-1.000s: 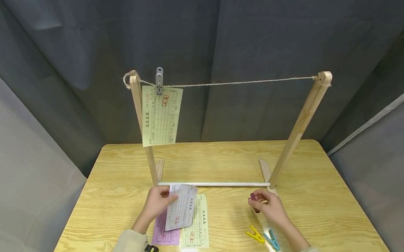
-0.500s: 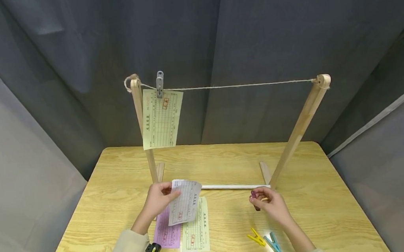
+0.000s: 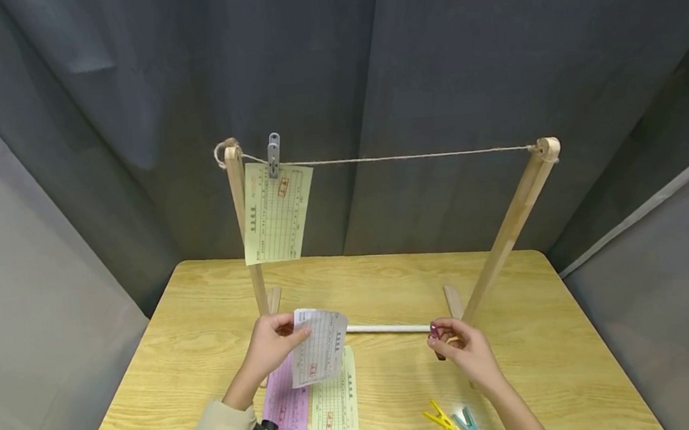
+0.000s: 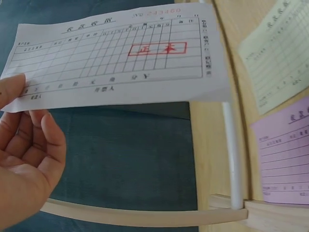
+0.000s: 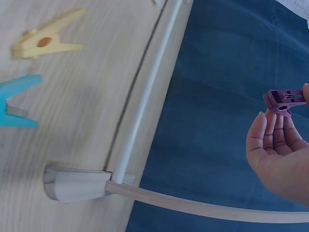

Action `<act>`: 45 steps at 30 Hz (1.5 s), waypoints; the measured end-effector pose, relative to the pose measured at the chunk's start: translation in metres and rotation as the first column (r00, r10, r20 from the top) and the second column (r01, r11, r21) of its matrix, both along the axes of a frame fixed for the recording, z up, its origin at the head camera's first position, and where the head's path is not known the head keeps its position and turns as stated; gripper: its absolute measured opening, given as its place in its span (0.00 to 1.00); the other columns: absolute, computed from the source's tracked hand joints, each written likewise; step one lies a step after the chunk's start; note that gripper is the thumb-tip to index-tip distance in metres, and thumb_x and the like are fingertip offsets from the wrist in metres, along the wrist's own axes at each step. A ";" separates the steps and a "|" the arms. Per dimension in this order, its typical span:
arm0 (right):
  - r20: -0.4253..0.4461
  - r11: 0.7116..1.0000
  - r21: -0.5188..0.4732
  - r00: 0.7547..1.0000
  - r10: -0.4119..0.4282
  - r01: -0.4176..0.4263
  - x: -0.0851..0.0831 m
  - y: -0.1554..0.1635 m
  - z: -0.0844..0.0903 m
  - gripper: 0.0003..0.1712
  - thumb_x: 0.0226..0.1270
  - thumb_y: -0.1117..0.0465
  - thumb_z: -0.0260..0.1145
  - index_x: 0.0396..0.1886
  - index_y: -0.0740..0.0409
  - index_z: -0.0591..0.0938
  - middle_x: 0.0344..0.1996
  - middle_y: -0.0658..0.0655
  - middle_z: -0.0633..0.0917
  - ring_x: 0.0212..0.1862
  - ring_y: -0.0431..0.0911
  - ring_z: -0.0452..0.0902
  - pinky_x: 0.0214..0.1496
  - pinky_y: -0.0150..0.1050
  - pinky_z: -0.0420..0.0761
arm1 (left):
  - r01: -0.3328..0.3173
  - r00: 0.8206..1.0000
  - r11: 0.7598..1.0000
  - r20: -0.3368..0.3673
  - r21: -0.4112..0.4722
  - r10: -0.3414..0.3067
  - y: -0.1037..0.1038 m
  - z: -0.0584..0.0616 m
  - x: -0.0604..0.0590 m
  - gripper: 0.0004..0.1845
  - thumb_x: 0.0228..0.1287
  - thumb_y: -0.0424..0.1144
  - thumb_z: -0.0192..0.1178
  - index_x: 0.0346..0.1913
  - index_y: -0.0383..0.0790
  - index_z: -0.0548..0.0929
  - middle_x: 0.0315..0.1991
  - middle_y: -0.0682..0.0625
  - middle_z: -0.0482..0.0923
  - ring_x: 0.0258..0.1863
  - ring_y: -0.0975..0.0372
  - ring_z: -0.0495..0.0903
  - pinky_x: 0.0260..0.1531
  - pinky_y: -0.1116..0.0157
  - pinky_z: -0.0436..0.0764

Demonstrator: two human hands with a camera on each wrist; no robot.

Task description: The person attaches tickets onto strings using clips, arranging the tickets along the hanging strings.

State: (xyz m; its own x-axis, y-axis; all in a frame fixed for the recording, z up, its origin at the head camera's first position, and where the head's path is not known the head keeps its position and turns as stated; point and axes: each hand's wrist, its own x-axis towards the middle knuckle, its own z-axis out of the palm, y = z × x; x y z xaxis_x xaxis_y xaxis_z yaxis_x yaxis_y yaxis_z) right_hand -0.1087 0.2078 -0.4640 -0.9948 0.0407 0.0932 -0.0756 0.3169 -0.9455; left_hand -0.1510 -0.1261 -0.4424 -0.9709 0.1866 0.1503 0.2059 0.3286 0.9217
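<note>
My left hand (image 3: pixel 274 344) pinches a white receipt slip (image 3: pixel 320 347) by its edge between thumb and fingers. The left wrist view shows the slip (image 4: pixel 116 58) printed with a grid and a red stamp. My right hand (image 3: pixel 464 350) holds a purple clothespin (image 3: pixel 435 333) between thumb and fingertips, plain in the right wrist view as a purple clothespin (image 5: pixel 285 100). Below the left hand, a purple slip (image 3: pixel 287 400) and a yellow-green slip (image 3: pixel 334 405) lie side by side on the table. A grey clothespin (image 3: pixel 274 155) fastens another yellow-green slip (image 3: pixel 277 213) to the string (image 3: pixel 388 158).
A wooden frame with a left post (image 3: pixel 238 203) and a right post (image 3: pixel 512 222) carries the string. A white bar (image 3: pixel 388 328) joins its base. Yellow (image 3: pixel 438 417) and blue (image 3: pixel 468 427) clothespins lie near the table's (image 3: pixel 544 361) front. Dark curtains hang behind.
The white slip has moved a little right and upward off the lying slips, still pinched in my left hand. My right hand keeps the purple clothespin with a slight shift. The view has tilted up.
</note>
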 end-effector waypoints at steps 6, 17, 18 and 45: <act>-0.061 1.000 0.000 0.998 0.027 -0.027 -0.001 -0.002 0.013 0.15 0.54 0.71 0.66 0.43 0.70 0.78 0.31 0.59 0.78 0.33 0.39 0.73 0.32 0.30 0.75 | 0.019 0.997 1.000 -0.074 0.014 -0.018 0.001 0.011 0.000 0.06 0.50 0.26 0.64 0.32 0.28 0.82 0.25 0.44 0.80 0.23 0.63 0.76 0.25 0.70 0.77; -0.224 0.997 0.016 0.971 0.078 -0.076 -0.011 -0.005 0.046 0.15 0.54 0.73 0.65 0.44 0.72 0.77 0.31 0.61 0.79 0.34 0.38 0.72 0.34 0.30 0.74 | 0.019 0.983 0.999 -0.181 0.044 -0.011 0.012 0.038 -0.006 0.04 0.50 0.25 0.64 0.31 0.29 0.83 0.26 0.44 0.80 0.24 0.64 0.74 0.27 0.68 0.75; -0.227 0.997 0.017 0.971 0.079 -0.077 -0.012 -0.005 0.050 0.15 0.54 0.73 0.65 0.43 0.72 0.77 0.31 0.61 0.79 0.34 0.38 0.73 0.34 0.29 0.74 | 0.019 0.982 0.999 -0.189 0.043 -0.010 0.013 0.045 -0.004 0.04 0.50 0.24 0.64 0.31 0.28 0.83 0.26 0.43 0.80 0.24 0.64 0.74 0.27 0.68 0.75; -0.470 0.991 0.021 0.874 0.125 -0.130 -0.046 -0.023 0.143 0.14 0.52 0.77 0.65 0.41 0.71 0.78 0.28 0.49 0.80 0.33 0.39 0.75 0.35 0.28 0.75 | 0.012 0.950 0.985 -0.310 0.173 0.043 0.027 0.095 -0.029 0.02 0.51 0.24 0.63 0.25 0.26 0.80 0.28 0.38 0.81 0.25 0.65 0.75 0.29 0.69 0.75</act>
